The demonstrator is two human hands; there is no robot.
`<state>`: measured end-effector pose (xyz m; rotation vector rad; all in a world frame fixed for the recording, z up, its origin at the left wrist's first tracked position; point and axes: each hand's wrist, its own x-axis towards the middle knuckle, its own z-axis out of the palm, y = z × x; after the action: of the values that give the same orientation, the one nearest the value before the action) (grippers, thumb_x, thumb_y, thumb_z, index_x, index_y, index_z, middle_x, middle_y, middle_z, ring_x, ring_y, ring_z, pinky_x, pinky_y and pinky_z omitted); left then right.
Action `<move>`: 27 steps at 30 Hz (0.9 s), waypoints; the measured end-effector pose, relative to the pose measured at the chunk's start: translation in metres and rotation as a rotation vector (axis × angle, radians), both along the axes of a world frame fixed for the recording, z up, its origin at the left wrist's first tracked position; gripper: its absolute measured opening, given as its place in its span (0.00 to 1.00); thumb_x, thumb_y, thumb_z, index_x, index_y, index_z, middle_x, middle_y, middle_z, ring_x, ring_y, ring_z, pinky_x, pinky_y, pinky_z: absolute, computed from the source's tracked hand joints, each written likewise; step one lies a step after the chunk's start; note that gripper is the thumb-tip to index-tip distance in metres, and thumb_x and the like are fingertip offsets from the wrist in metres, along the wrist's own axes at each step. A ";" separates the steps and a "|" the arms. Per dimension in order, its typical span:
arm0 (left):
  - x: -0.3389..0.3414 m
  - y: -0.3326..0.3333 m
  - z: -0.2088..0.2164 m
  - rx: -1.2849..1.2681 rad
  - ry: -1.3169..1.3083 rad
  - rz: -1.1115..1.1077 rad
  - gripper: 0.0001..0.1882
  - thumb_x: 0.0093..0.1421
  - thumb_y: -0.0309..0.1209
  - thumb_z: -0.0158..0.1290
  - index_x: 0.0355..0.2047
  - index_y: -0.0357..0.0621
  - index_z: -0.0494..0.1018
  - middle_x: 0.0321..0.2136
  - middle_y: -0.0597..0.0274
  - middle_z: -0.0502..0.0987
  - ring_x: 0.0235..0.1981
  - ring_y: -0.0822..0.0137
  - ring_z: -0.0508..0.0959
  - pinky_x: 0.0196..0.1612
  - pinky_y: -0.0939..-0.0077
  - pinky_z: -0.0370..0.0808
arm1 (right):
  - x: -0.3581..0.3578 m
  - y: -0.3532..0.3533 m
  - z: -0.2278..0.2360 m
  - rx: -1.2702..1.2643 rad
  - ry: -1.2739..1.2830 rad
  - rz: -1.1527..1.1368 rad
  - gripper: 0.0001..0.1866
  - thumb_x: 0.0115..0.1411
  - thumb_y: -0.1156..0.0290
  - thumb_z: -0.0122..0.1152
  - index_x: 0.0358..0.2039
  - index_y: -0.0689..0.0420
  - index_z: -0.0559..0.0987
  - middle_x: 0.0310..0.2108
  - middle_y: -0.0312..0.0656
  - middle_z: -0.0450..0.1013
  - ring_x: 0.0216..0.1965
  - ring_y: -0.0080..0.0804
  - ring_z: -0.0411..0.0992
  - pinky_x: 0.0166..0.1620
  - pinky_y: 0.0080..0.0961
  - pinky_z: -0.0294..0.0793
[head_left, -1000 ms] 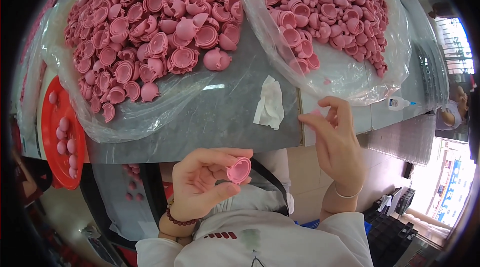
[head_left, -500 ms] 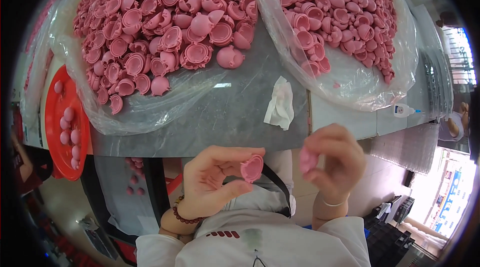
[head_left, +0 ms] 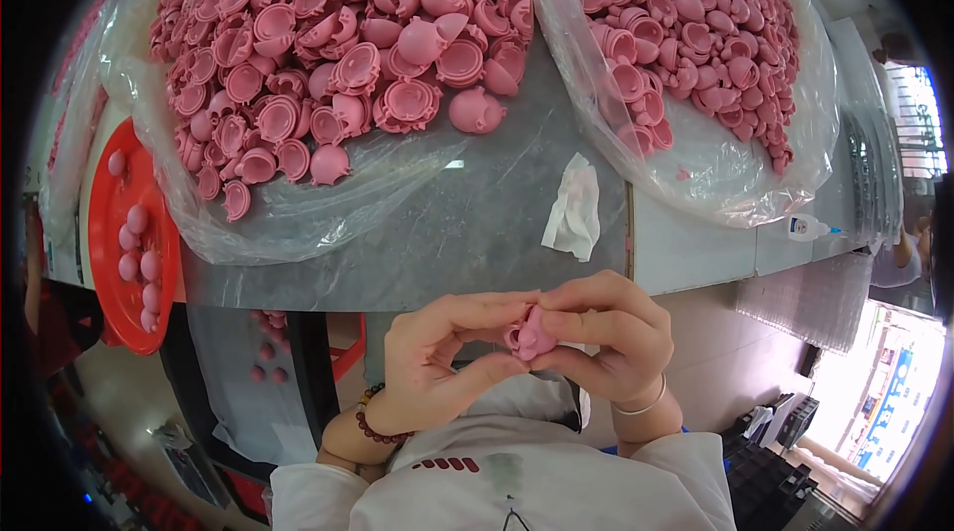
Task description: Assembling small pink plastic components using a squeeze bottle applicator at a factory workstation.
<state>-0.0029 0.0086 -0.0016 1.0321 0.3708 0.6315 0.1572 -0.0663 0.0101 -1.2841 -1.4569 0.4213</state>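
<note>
Between my two hands, just in front of the table's near edge, two pink plastic half-shells meet. My left hand (head_left: 437, 347) pinches one pink half-shell (head_left: 514, 336) by its rim, with thumb below and fingers above. In the fingers of my right hand (head_left: 611, 337) is the other pink half-shell (head_left: 538, 334), its rounded outside showing and its knobs turned outward. The two pieces touch or nearly touch; whether they are joined I cannot tell. Fingertips cover part of both.
Pink half-shells (head_left: 407, 99) pile on clear plastic at the far left, and a second pile (head_left: 696, 44) lies far right. A crumpled tissue (head_left: 573, 208) rests between. Pink balls sit in a red tray (head_left: 103, 233) at left. A small bottle (head_left: 807, 227) stands right.
My right hand has moved left with its half-shell and brought it against the one in my left hand. The view has shifted slightly.
</note>
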 end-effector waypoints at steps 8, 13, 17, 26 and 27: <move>0.001 0.004 -0.001 0.028 -0.024 0.015 0.22 0.41 0.15 0.59 0.39 0.32 0.67 0.42 0.38 0.69 0.45 0.59 0.72 0.44 0.70 0.72 | -0.004 -0.003 0.000 0.008 0.011 0.026 0.12 0.39 0.76 0.68 0.27 0.58 0.79 0.30 0.42 0.69 0.25 0.28 0.69 0.26 0.18 0.69; -0.001 0.004 -0.003 0.087 0.016 0.015 0.26 0.36 0.18 0.64 0.38 0.32 0.68 0.41 0.39 0.71 0.41 0.61 0.74 0.43 0.72 0.71 | -0.008 -0.008 0.000 0.032 -0.071 0.044 0.10 0.38 0.83 0.64 0.24 0.56 0.80 0.29 0.39 0.68 0.25 0.27 0.69 0.26 0.18 0.69; -0.001 0.004 -0.003 0.094 0.033 -0.021 0.27 0.35 0.23 0.66 0.38 0.32 0.68 0.38 0.43 0.73 0.39 0.62 0.75 0.42 0.71 0.71 | -0.007 -0.010 -0.002 0.097 -0.113 0.013 0.12 0.38 0.82 0.64 0.26 0.53 0.80 0.31 0.39 0.66 0.25 0.27 0.68 0.25 0.18 0.68; 0.001 0.003 0.000 0.044 -0.005 -0.065 0.31 0.37 0.28 0.66 0.42 0.31 0.67 0.38 0.47 0.73 0.41 0.62 0.74 0.42 0.72 0.71 | -0.016 -0.007 0.006 0.145 -0.417 -0.161 0.17 0.34 0.76 0.69 0.29 0.53 0.77 0.30 0.35 0.66 0.25 0.25 0.65 0.24 0.17 0.65; 0.002 0.004 0.002 0.037 0.000 -0.061 0.30 0.38 0.28 0.66 0.42 0.30 0.67 0.39 0.47 0.72 0.42 0.61 0.73 0.43 0.72 0.71 | -0.017 -0.008 0.006 0.120 -0.448 -0.207 0.17 0.33 0.74 0.71 0.28 0.53 0.76 0.29 0.37 0.66 0.28 0.27 0.65 0.24 0.18 0.66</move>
<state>-0.0007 0.0122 0.0009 1.0747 0.3281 0.5852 0.1399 -0.0742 0.0156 -1.4737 -1.6638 -0.1003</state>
